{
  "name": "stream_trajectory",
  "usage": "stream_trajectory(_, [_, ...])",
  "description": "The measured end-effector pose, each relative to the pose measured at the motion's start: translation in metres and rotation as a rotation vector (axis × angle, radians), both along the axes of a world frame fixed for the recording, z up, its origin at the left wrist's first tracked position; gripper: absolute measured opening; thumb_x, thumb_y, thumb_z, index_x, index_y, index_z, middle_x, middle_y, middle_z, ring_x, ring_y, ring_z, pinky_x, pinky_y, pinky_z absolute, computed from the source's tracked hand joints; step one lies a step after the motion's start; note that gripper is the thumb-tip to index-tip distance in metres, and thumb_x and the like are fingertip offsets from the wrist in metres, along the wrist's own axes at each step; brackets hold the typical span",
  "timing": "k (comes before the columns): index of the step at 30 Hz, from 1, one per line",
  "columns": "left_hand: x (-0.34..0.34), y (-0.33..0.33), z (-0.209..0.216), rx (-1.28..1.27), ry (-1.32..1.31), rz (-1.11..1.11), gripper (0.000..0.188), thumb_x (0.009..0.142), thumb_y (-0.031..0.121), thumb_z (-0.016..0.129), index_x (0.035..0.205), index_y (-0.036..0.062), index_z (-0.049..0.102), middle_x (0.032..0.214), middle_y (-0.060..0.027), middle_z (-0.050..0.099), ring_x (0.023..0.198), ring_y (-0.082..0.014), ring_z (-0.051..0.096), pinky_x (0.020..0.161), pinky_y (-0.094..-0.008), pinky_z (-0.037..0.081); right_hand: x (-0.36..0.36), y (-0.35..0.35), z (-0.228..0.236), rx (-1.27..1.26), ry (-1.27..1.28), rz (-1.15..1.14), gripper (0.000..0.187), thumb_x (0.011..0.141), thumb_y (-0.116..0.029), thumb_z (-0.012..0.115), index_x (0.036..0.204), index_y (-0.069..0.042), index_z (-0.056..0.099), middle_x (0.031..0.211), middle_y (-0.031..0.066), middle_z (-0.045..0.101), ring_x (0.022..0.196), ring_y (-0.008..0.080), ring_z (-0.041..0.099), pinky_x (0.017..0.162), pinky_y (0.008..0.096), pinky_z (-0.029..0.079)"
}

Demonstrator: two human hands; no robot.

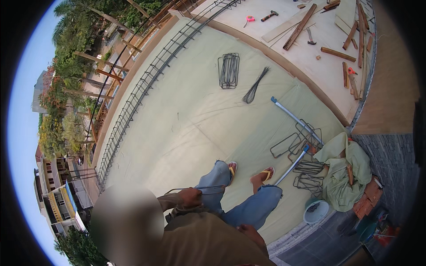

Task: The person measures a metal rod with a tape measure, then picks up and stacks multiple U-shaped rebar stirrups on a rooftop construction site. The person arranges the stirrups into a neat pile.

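Note:
My left hand (191, 197) is closed around thin bent steel rods (212, 188), apparently rebar stirrups, in front of my left thigh. They stick out past both sides of the fist. Down by my right thigh, my right hand (251, 231) shows only its back, its fingers mostly hidden. I stand in sandals on a pale green sheet (191, 146). Ahead on it lie a stack of rectangular stirrups (228, 71) and a bundle of tie wire (256, 85). A blurred patch hides my left upper arm.
Along the left edge runs a long rebar cage (146, 84). To the right are loose stirrups (308, 168), metal tubes (295, 113), a bucket (316, 212) and a crumpled sheet (344, 181). Hammers (269, 16) and wood strips (338, 54) lie beyond a raised board edge (310, 88).

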State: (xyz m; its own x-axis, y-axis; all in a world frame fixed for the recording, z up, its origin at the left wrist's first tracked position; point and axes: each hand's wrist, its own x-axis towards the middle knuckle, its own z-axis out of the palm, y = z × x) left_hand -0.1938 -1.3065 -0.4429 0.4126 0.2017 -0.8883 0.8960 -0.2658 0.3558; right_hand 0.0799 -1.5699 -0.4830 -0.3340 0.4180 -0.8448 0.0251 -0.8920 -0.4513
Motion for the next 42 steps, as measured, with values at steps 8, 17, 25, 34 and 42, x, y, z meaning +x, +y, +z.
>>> stream_trajectory(8, [0.052,0.071,-0.09,-0.089,0.037,0.363,0.048,0.088,0.04,0.07,0.115,0.0017,0.06,0.088,-0.0159,0.07,0.076,-0.0248,0.071,0.073,-0.0386,0.056,0.082,-0.005,-0.08,-0.164,-0.383,-0.554,0.025,0.097,-0.022,0.057,0.104,0.002,0.06,0.079,0.006,0.063,0.066,0.0138,0.062,0.056,0.0292,0.053])
stream_trajectory(17, [0.233,0.102,-0.296,0.025,-0.146,0.744,0.031,0.097,0.019,0.062,0.119,-0.0011,0.056,0.078,-0.0056,0.058,0.057,-0.0104,0.057,0.049,-0.0271,0.052,0.194,-0.088,-0.382,-0.222,-0.778,-0.723,0.029,0.093,-0.029,0.062,0.104,-0.002,0.065,0.095,0.0178,0.071,0.086,0.0322,0.07,0.08,0.0418,0.054])
stream_trajectory(25, [0.321,0.08,-0.443,-0.047,-0.282,0.717,0.032,0.099,0.022,0.061,0.12,-0.0016,0.059,0.083,-0.0038,0.059,0.063,-0.0083,0.056,0.06,-0.0242,0.051,0.278,-0.113,-0.58,-0.278,-1.044,-0.697,0.028,0.09,-0.028,0.065,0.104,-0.004,0.069,0.103,0.0195,0.071,0.099,0.0373,0.067,0.087,0.0436,0.053])
stream_trajectory(34, [0.366,0.059,-0.558,-0.128,-0.4,0.747,0.047,0.098,0.021,0.061,0.138,-0.0017,0.049,0.097,-0.0062,0.063,0.073,-0.0102,0.061,0.067,-0.028,0.052,0.354,-0.079,-0.724,-0.378,-1.604,-0.975,0.04,0.09,-0.025,0.063,0.109,0.009,0.063,0.101,0.0309,0.067,0.099,0.0439,0.065,0.087,0.0466,0.051])
stream_trajectory(42, [0.397,0.086,-0.587,-0.281,-0.606,0.65,0.051,0.101,0.022,0.056,0.142,-0.004,0.042,0.103,-0.0086,0.059,0.079,-0.0124,0.059,0.071,-0.0285,0.05,0.281,-0.103,-0.663,-0.054,-1.075,-2.077,0.024,0.099,-0.009,0.046,0.116,0.004,0.057,0.091,0.0042,0.056,0.064,0.0109,0.05,0.056,0.0269,0.044])
